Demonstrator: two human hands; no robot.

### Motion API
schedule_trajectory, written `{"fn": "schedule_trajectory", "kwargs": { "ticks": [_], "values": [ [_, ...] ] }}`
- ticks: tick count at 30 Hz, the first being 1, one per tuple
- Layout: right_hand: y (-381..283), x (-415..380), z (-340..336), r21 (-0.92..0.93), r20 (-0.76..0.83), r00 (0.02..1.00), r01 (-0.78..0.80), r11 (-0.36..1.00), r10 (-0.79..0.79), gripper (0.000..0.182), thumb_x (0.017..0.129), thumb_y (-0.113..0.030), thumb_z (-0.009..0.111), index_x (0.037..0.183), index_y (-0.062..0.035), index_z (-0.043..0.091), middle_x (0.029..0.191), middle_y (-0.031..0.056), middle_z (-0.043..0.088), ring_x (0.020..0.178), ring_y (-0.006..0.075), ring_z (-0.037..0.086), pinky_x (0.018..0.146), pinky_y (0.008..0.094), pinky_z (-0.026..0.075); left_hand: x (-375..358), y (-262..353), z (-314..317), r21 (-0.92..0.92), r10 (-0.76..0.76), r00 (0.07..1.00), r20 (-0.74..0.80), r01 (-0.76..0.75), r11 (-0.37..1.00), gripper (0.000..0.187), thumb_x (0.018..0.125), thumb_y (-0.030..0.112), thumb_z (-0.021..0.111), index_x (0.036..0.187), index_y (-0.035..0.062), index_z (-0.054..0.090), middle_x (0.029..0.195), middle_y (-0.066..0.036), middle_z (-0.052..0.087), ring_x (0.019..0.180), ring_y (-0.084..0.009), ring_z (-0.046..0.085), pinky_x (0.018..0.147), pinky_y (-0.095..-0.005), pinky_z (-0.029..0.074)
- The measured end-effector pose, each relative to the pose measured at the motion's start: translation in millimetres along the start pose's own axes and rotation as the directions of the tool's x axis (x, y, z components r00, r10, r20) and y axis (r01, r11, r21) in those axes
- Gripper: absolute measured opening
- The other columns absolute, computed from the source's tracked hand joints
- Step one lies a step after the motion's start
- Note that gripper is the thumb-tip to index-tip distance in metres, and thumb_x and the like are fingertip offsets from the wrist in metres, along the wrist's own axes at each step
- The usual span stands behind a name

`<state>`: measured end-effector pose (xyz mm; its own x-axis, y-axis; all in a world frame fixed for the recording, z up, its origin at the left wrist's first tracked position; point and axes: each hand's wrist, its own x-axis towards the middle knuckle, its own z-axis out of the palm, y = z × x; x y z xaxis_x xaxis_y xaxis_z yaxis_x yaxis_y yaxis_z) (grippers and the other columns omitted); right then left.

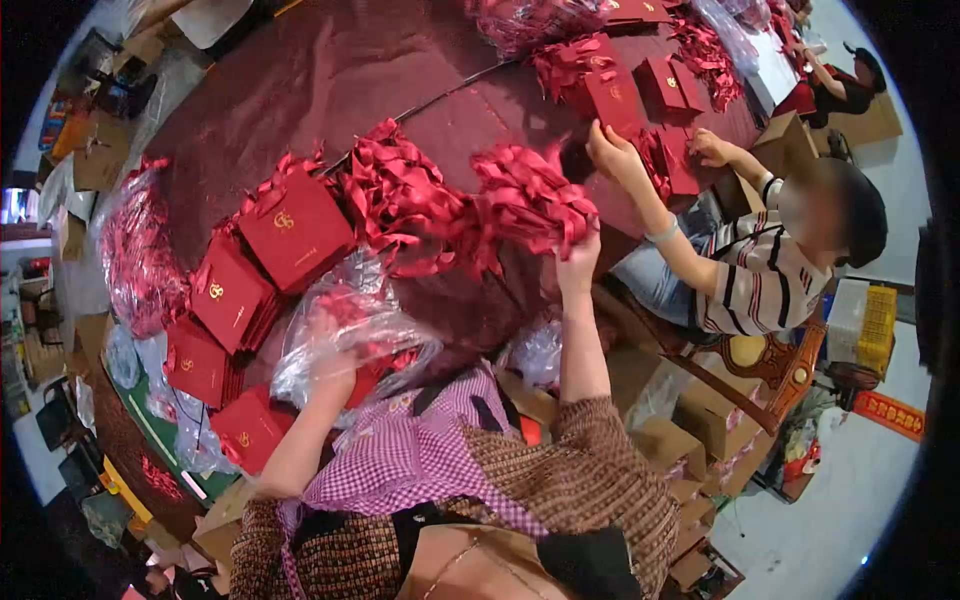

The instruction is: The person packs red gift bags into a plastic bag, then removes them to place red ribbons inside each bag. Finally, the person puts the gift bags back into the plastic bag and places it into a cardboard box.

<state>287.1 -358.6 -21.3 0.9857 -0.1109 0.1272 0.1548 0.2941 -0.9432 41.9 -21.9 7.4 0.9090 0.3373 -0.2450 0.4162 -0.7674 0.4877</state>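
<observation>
My right hand (pixel 578 262) is closed around a thick bunch of red ribbons (pixel 535 200), raised over the dark red table cover. To its left lies a loose heap of the same ribbon (pixel 400 185). A crumpled clear plastic bag (pixel 400 335) with red pieces inside surrounds my left hand (pixel 332 355). Motion blur and plastic hide that hand's fingers. Beside the bag, stacks of red gift bags with gold printing curve along the left: one stack (pixel 295 230) at the top, another (pixel 235 295) below it, and a box-like red stack (pixel 250 430) near my left forearm.
A co-worker (pixel 770 250) in a striped shirt sits at right, hands by more red gift bags (pixel 670 90). Plastic-wrapped ribbon (pixel 140 250) lies at the far left. A carved wooden chair (pixel 750 365) and cardboard boxes (pixel 715 410) stand at lower right.
</observation>
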Motion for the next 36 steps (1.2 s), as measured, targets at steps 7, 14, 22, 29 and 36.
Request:
{"fn": "schedule_trajectory", "kwargs": {
  "ticks": [7, 14, 22, 29, 36],
  "values": [
    [-24.7, -6.5, -1.8, 0.006, 0.041, 0.985, 0.167, 0.986, -0.167, 0.05, 0.079, -0.01, 0.073, 0.119, 0.002, 0.047, 0.111, 0.0086, 0.059, 0.108, 0.02, 0.056, 0.09, 0.0314, 0.046, 1.9, -21.7, 15.8, 0.293, 0.116, 0.992, -0.051, -0.096, 0.951, 0.046, 0.081, 0.023, 0.057, 0.118, -0.0033, 0.055, 0.121, -0.025, 0.055, 0.116, -0.0389, 0.049, 0.101, -0.0407, 0.037],
    [6.1, 26.4, 3.8, -0.082, -0.114, 0.99, 0.08, 0.993, -0.089, 0.048, 0.076, 0.007, 0.065, 0.12, -0.0028, 0.048, 0.111, 0.0049, 0.057, 0.099, 0.0169, 0.057, 0.09, 0.0321, 0.045, -2.4, -29.5, 13.3, 0.243, 0.244, 0.969, -0.041, -0.227, 0.943, 0.048, 0.082, 0.016, 0.057, 0.127, 0.0003, 0.05, 0.139, -0.029, 0.036, 0.128, -0.043, 0.034, 0.11, -0.0434, 0.026],
    [-31.2, 6.5, 8.1, 0.637, 0.237, 0.771, -0.583, 0.504, 0.591, 0.051, 0.069, -0.019, 0.08, 0.116, -0.0084, 0.06, 0.115, 0.0078, 0.063, 0.108, 0.0291, 0.057, 0.098, 0.0479, 0.044, 0.2, -16.9, 8.2, 0.101, 0.138, 0.99, 0.012, -0.139, 0.985, 0.043, 0.082, 0.011, 0.054, 0.123, -0.0021, 0.052, 0.148, -0.024, 0.021, 0.134, -0.0387, 0.03, 0.113, -0.0423, 0.021],
    [-99.5, -6.9, 50.9, 0.343, 0.175, 0.813, -0.579, 0.74, 0.555, 0.045, 0.073, -0.021, 0.075, 0.112, -0.0064, 0.06, 0.107, 0.0077, 0.065, 0.095, 0.0248, 0.063, 0.09, 0.0424, 0.049, 6.4, -33.7, 18.4, 0.253, 0.394, 0.908, -0.146, -0.35, 0.902, 0.059, 0.077, 0.008, 0.063, 0.131, -0.0016, 0.043, 0.139, -0.025, 0.038, 0.131, -0.0381, 0.036, 0.11, -0.0472, 0.026],
    [-185.3, 28.2, 83.9, -0.73, 0.461, 0.88, 0.302, 0.613, 0.114, 0.052, 0.076, -0.012, 0.074, 0.118, 0.0016, 0.047, 0.102, 0.0144, 0.064, 0.091, 0.028, 0.064, 0.079, 0.0388, 0.053, -1.7, -30.5, 15.9, 0.077, 0.261, 0.964, -0.06, -0.256, 0.964, 0.062, 0.087, 0.019, 0.052, 0.141, -0.0006, 0.028, 0.143, -0.023, 0.032, 0.132, -0.0376, 0.031, 0.11, -0.0469, 0.024]
  ]
}}
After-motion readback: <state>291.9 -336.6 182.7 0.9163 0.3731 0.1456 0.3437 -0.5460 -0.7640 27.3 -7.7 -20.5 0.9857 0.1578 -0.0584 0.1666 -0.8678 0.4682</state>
